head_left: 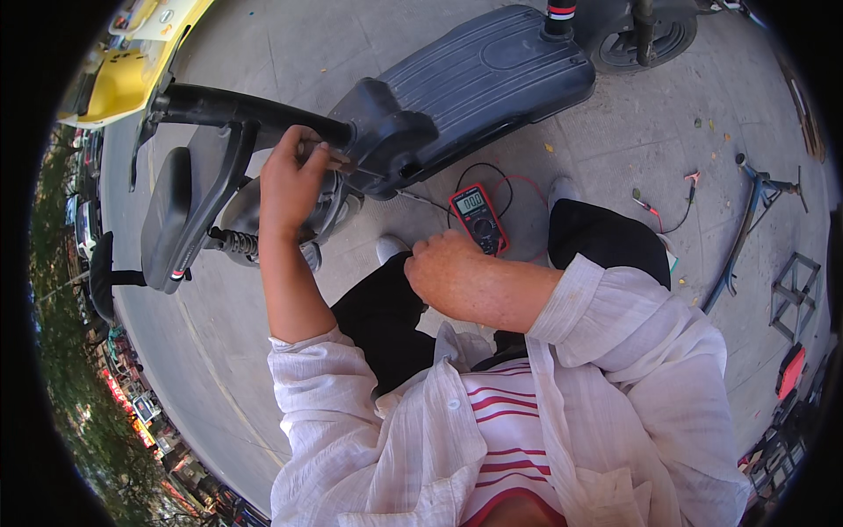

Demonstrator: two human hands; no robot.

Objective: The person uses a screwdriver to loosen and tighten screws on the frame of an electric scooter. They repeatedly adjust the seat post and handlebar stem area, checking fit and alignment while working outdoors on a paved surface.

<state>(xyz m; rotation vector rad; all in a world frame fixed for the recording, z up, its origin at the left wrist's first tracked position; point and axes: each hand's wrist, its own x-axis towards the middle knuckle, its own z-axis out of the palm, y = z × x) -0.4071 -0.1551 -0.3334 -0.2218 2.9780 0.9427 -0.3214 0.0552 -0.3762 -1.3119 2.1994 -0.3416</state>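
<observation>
My left hand [294,180] is raised at the rear of a black electric scooter, beside its black plastic cover [379,132] and the thick dark tube [263,112]. Its thumb and fingers are pinched together; whatever is between them is too small to name. My right hand [448,268] rests closed over my left knee, its fingers curled under and any content hidden. Just beyond it, a red-framed multimeter [479,220] lies on the ground with its display lit. A black lead and a red lead [524,181] run from it, the black one toward the scooter.
The scooter's ribbed footboard [492,66] stretches to the upper right, its black seat [167,220] lies left. A clip lead [676,215], a blue metal stand [746,224] and a grey metal frame [796,297] lie on the paving at right. A yellow vehicle [118,79] stands upper left.
</observation>
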